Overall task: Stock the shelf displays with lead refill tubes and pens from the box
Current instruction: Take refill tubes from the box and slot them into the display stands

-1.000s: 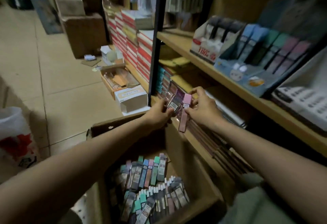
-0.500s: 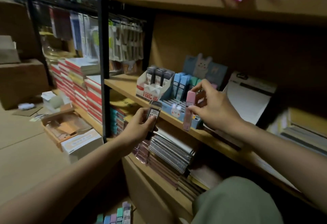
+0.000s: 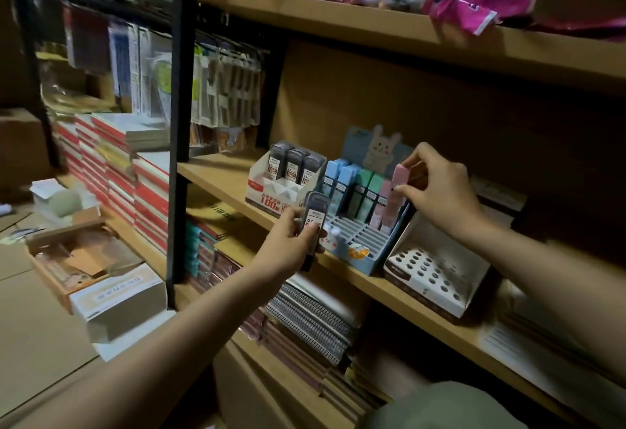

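Right hand (image 3: 440,188) pinches pink lead tube (image 3: 397,191) upright at the right end of the blue bunny display (image 3: 359,252), beside pink tubes there. Left hand (image 3: 288,245) grips dark lead tube (image 3: 313,222) just in front of the display's left side.

The single head-worn camera looks forward and slightly down from close range at a wooden shelf (image 3: 233,176), which runs diagonally from left to lower right (wide-angle, so edges bow). Both forearms enter from below; floor (image 3: 30,333) shows far left.
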Tool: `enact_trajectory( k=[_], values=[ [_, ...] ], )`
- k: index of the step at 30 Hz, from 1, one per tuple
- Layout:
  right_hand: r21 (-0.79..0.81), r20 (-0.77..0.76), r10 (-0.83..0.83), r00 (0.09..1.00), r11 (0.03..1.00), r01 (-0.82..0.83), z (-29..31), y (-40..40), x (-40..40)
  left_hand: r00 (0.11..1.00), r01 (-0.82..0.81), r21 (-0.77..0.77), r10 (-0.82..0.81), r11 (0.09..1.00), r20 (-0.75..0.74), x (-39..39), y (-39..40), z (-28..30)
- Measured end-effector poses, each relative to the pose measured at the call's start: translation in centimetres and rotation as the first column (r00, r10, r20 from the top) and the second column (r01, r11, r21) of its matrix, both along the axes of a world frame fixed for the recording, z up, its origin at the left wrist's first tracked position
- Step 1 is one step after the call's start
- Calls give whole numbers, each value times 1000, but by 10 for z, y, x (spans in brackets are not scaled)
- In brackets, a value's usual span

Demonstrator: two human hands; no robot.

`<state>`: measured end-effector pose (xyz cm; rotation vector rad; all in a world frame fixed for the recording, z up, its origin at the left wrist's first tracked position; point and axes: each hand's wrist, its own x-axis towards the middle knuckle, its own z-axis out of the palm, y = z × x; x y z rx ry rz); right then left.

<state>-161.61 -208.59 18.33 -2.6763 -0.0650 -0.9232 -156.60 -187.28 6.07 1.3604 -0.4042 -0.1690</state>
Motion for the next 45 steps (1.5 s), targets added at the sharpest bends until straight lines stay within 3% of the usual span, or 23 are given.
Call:
enact_trajectory(
  k=[23,33,37,40,42,45],
  values=[
    [79,-60,-126,990,988,130,-27,-4,35,995,42,-50,-47,998,-90,3,1,5],
    [-104,-57,-173,983,981,167,-37,5,36,993,68,-77,-75,995,-93,1,4,3],
    [-72,-1,-189,982,979,188,-31,6,31,994,109,-45,-110,993,-24,0,10,5],
    [123,52,-129,990,985,122,-27,22,24,991,133,-32,-133,991,2,0,17,6],
    [224,-70,22,997,975,-5,-23,39,25,990,142,-17,-142,990,15,1,21,7],
    [133,-278,226,934,972,-195,-18,69,28,990,129,32,-131,991,56,4,25,9]
  ],
)
